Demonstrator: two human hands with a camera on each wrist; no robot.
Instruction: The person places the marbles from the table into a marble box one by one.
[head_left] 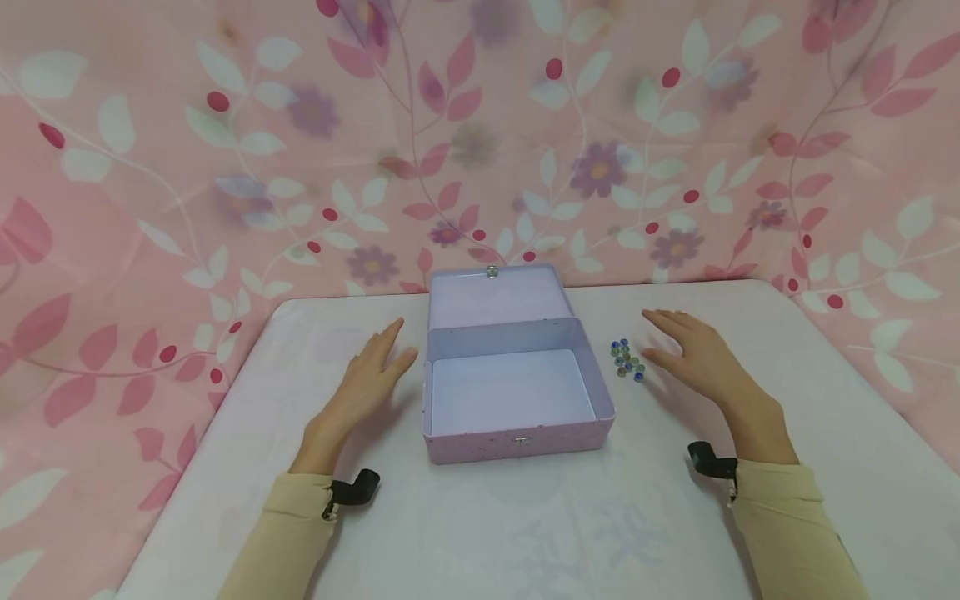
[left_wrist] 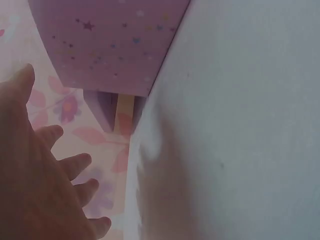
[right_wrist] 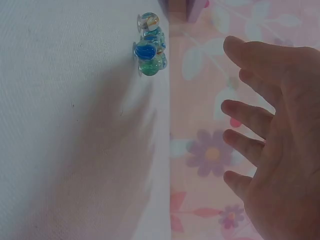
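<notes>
A lilac tin box (head_left: 519,442) stands in the middle of the table with its lid (head_left: 498,298) tipped back; its inside shows bare. To the right of the box lies a cluster of glass marbles (head_left: 626,360), blue and greenish, also seen in the right wrist view as marbles (right_wrist: 148,50). My left hand (head_left: 367,372) hovers left of the box, fingers extended, holding nothing. Over the table just right of the marbles is my right hand (head_left: 697,354), its fingers loosely stretched and apart from them. In the left wrist view the box's star-patterned side (left_wrist: 110,45) is beyond the left hand (left_wrist: 40,165).
A white cloth covers the table (head_left: 480,525). Behind it hangs a pink floral curtain (head_left: 480,150), close to the raised lid. A black wrist camera (head_left: 356,487) sits at the left cuff, another black camera (head_left: 711,461) at the right.
</notes>
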